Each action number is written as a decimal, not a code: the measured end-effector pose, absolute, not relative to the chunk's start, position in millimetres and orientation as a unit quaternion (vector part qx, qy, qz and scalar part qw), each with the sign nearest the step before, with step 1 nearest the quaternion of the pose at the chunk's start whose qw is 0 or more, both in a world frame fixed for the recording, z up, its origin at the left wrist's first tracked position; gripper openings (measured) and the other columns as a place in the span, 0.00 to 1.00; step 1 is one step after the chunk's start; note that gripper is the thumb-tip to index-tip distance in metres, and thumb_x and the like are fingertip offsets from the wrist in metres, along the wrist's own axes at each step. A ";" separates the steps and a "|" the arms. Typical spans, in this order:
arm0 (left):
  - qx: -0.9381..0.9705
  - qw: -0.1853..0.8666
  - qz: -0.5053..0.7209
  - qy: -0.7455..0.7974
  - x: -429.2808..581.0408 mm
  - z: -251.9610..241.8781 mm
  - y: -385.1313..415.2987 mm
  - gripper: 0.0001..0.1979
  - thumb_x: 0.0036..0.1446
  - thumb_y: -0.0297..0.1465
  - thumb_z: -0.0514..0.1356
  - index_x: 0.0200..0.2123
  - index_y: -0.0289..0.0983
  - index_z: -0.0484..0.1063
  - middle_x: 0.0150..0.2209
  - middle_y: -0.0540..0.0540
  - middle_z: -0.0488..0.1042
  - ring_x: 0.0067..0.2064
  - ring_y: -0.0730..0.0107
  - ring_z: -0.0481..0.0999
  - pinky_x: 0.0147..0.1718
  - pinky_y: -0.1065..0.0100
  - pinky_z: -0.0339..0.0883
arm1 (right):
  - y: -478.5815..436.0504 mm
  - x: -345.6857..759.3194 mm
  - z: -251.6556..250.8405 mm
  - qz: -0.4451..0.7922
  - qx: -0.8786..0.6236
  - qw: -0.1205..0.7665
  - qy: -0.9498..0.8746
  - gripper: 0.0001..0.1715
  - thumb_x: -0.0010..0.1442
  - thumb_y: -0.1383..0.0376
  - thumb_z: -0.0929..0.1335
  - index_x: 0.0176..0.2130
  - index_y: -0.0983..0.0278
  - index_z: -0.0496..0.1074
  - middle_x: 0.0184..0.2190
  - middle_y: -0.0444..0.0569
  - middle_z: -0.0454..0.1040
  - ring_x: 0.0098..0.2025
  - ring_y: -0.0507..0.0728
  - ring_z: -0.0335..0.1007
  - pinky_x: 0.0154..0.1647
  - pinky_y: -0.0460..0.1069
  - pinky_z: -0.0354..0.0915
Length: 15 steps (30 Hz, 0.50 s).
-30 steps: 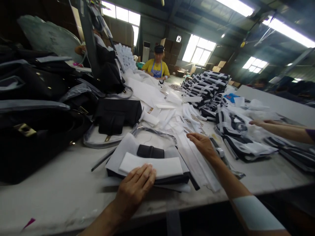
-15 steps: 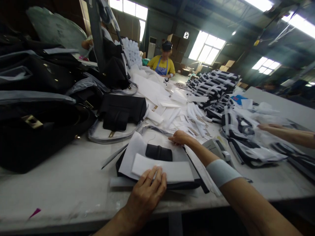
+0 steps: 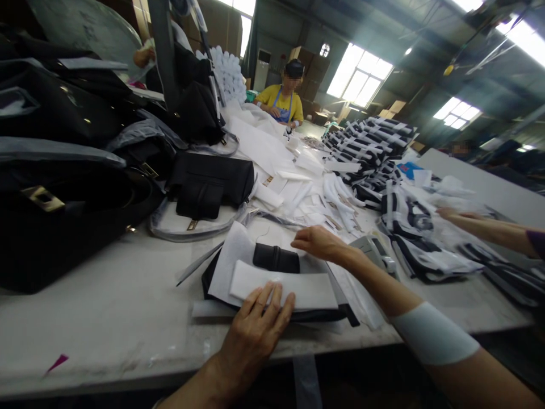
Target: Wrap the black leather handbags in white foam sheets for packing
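Observation:
A flat black bag lies on the grey table just in front of me, partly covered with white foam sheets. My left hand rests flat, fingers stretched out, on a white foam strip laid across the bag's near edge. My right hand hovers over the bag's far right corner, fingers curled loosely toward the left, close to the white sheet there; nothing shows in it. A white band wraps my right forearm.
Black handbags pile up on the left, one smaller black bag behind my work. Wrapped black-and-white bundles are stacked at the right. Another person's arm reaches in from the right. A person in yellow sits at the far end.
My right hand has come back from the white strips on the right to the bag's far right corner. My left hand has stayed pressed on the foam strip.

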<state>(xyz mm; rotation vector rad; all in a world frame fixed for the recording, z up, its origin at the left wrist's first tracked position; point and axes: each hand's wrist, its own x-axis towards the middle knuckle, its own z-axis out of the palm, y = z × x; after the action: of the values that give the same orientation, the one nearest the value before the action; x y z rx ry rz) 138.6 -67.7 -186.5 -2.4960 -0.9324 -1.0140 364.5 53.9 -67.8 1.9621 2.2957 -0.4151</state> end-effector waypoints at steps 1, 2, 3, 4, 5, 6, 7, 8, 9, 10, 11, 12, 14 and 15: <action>-0.865 0.141 -0.355 -0.326 139.0 -187.4 -68.1 0.21 0.71 0.29 0.43 0.61 0.40 0.67 0.58 0.43 0.73 0.61 0.60 0.69 0.60 0.59 0.58 | 47.9 361.2 -72.2 -0.128 0.625 0.080 0.766 0.16 0.65 0.54 0.66 0.35 0.62 0.78 0.30 0.48 0.78 0.33 0.56 0.73 0.32 0.47 0.57; -0.861 0.139 -0.362 -0.329 139.7 -188.6 -68.5 0.21 0.71 0.29 0.44 0.61 0.40 0.68 0.57 0.43 0.73 0.60 0.60 0.69 0.60 0.59 0.59 | 42.8 358.4 -77.0 -0.114 0.615 0.111 0.773 0.18 0.66 0.54 0.64 0.36 0.62 0.77 0.31 0.50 0.79 0.35 0.57 0.74 0.33 0.47 0.57; -0.858 0.138 -0.368 -0.331 140.7 -190.0 -68.8 0.21 0.71 0.28 0.44 0.61 0.40 0.68 0.57 0.44 0.73 0.60 0.60 0.69 0.60 0.59 0.59 | 38.7 356.2 -81.5 -0.102 0.609 0.133 0.775 0.19 0.68 0.54 0.63 0.38 0.63 0.76 0.33 0.52 0.79 0.36 0.58 0.75 0.33 0.48 0.57; -0.854 0.138 -0.377 -0.332 141.7 -191.6 -69.1 0.21 0.71 0.28 0.45 0.60 0.40 0.68 0.57 0.44 0.73 0.60 0.61 0.70 0.60 0.59 0.59 | 35.6 354.9 -85.6 -0.094 0.607 0.145 0.776 0.21 0.70 0.53 0.61 0.41 0.63 0.76 0.34 0.54 0.79 0.37 0.60 0.75 0.34 0.48 0.57; -0.849 0.139 -0.385 -0.333 142.7 -193.3 -69.4 0.21 0.70 0.28 0.45 0.60 0.41 0.69 0.57 0.44 0.74 0.60 0.61 0.70 0.60 0.60 0.59 | 33.4 354.4 -88.9 -0.091 0.605 0.147 0.777 0.23 0.70 0.52 0.59 0.43 0.64 0.75 0.35 0.55 0.79 0.38 0.60 0.75 0.35 0.49 0.57; -0.846 0.140 -0.392 -0.334 143.7 -194.8 -69.6 0.21 0.70 0.28 0.46 0.60 0.41 0.69 0.57 0.44 0.74 0.60 0.61 0.70 0.59 0.59 0.59 | 32.0 354.8 -91.6 -0.090 0.603 0.143 0.780 0.24 0.71 0.51 0.58 0.44 0.64 0.73 0.35 0.55 0.79 0.38 0.61 0.75 0.35 0.49 0.58; -0.844 0.140 -0.396 -0.335 144.4 -196.2 -69.7 0.21 0.70 0.28 0.46 0.60 0.40 0.69 0.57 0.43 0.73 0.60 0.61 0.70 0.59 0.59 0.60 | 31.2 355.7 -93.5 -0.089 0.599 0.133 0.785 0.24 0.71 0.51 0.58 0.45 0.64 0.73 0.36 0.55 0.79 0.39 0.61 0.75 0.36 0.49 0.58; -0.843 0.140 -0.397 -0.335 144.8 -197.2 -69.8 0.21 0.70 0.28 0.46 0.60 0.40 0.69 0.57 0.43 0.73 0.60 0.60 0.70 0.59 0.59 0.60 | 30.9 357.1 -94.9 -0.088 0.597 0.120 0.789 0.23 0.70 0.50 0.59 0.45 0.64 0.72 0.36 0.55 0.79 0.40 0.61 0.75 0.37 0.49 0.58; -0.844 0.140 -0.394 -0.336 145.0 -197.9 -69.9 0.21 0.70 0.28 0.46 0.60 0.40 0.68 0.57 0.43 0.73 0.60 0.60 0.70 0.59 0.59 0.60 | 30.9 358.7 -95.9 -0.089 0.597 0.106 0.790 0.23 0.70 0.50 0.60 0.45 0.65 0.71 0.37 0.55 0.78 0.40 0.61 0.74 0.38 0.49 0.58; -0.844 0.140 -0.392 -0.337 145.0 -198.2 -69.9 0.21 0.70 0.28 0.46 0.60 0.40 0.68 0.58 0.43 0.73 0.60 0.60 0.70 0.59 0.59 0.59 | 31.2 360.4 -96.3 -0.094 0.600 0.093 0.789 0.22 0.70 0.50 0.60 0.45 0.65 0.71 0.37 0.54 0.78 0.41 0.60 0.74 0.39 0.49 0.58; -0.845 0.140 -0.392 -0.337 144.9 -198.3 -69.9 0.20 0.70 0.28 0.46 0.60 0.40 0.68 0.58 0.43 0.73 0.60 0.60 0.70 0.60 0.59 0.59 | 31.7 362.0 -96.4 -0.102 0.605 0.083 0.786 0.22 0.69 0.50 0.61 0.45 0.65 0.71 0.37 0.53 0.78 0.40 0.59 0.74 0.39 0.49 0.58; -0.843 0.141 -0.396 -0.337 144.6 -198.0 -69.9 0.20 0.70 0.28 0.45 0.60 0.40 0.69 0.57 0.43 0.73 0.60 0.60 0.70 0.59 0.59 0.59 | 32.4 363.3 -96.1 -0.112 0.610 0.076 0.781 0.23 0.69 0.49 0.60 0.44 0.65 0.71 0.37 0.53 0.78 0.40 0.59 0.74 0.39 0.49 0.58; -0.839 0.141 -0.405 -0.336 144.0 -196.6 -70.1 0.20 0.71 0.28 0.45 0.59 0.40 0.69 0.56 0.44 0.74 0.59 0.61 0.71 0.59 0.60 0.59 | 34.4 364.8 -94.4 -0.128 0.614 0.075 0.776 0.26 0.69 0.47 0.59 0.44 0.65 0.71 0.36 0.52 0.78 0.38 0.58 0.74 0.38 0.49 0.58; -0.837 0.140 -0.407 -0.337 143.8 -195.6 -70.3 0.20 0.71 0.28 0.45 0.59 0.40 0.70 0.56 0.44 0.75 0.59 0.61 0.71 0.59 0.60 0.59 | 35.7 364.7 -93.2 -0.131 0.612 0.082 0.775 0.28 0.69 0.45 0.59 0.44 0.64 0.71 0.36 0.53 0.78 0.38 0.59 0.74 0.37 0.49 0.58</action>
<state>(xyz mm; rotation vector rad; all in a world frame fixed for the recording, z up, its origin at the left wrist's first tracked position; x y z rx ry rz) 143.8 -70.3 -195.6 -2.4190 -0.9731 -1.1754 364.7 35.7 -93.2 1.8286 2.3168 -0.3927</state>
